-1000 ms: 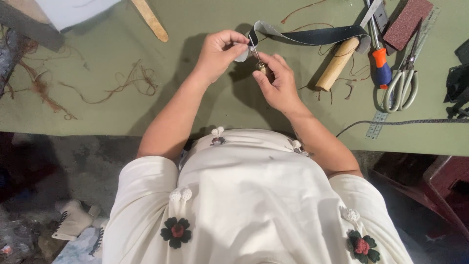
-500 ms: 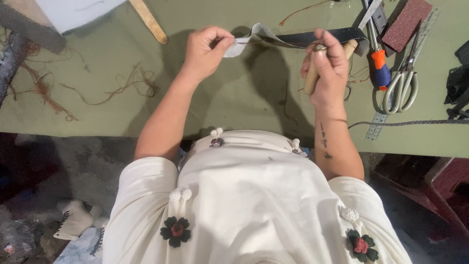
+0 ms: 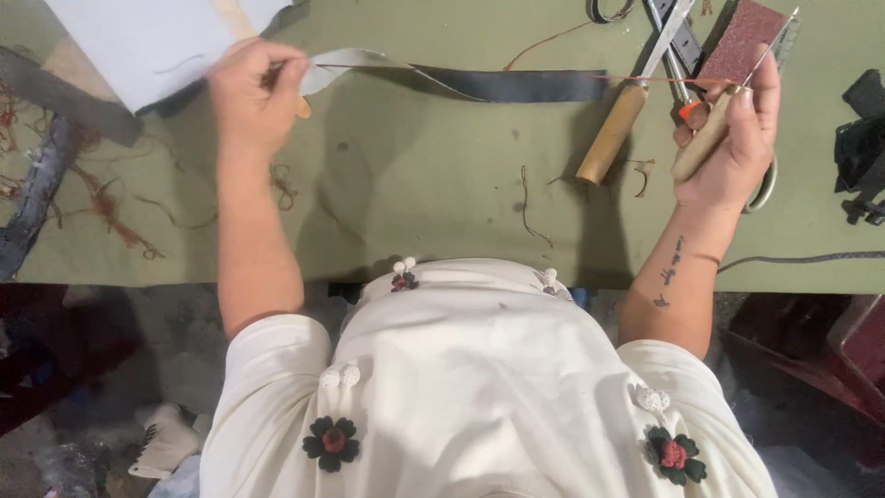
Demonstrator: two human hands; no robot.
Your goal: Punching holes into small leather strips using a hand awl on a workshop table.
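The strap [image 3: 516,85] lies along the far part of the green surface [image 3: 415,184], a long dark band whose pale left end curls up into the left hand [image 3: 253,92]. Nearest the camera is the person's own white top with dark fabric flowers, and both bare forearms reach away from it across the surface.

Left of centre, the left hand is closed — its fingers [image 3: 281,69] pinch the pale end of the strap, holding it just off the surface. A sheet of white paper [image 3: 147,41] lies beside and beyond this hand at the far left, and loose reddish thread scraps [image 3: 111,207] are scattered on the surface to its left.

On the right, the right hand [image 3: 728,138] is closed around a wooden-handled tool [image 3: 702,146], its fingers wrapped on the handle. A thin reddish thread [image 3: 645,79] runs taut from this hand leftward over the dark strap. So the strap spans the gap between the two hands, touching only the left one.

Just left of the right hand lies another wooden-handled tool [image 3: 610,134], tilted. Beyond it — at the far edge — are scissors [image 3: 678,41] and a reddish-brown sanding block [image 3: 737,41].
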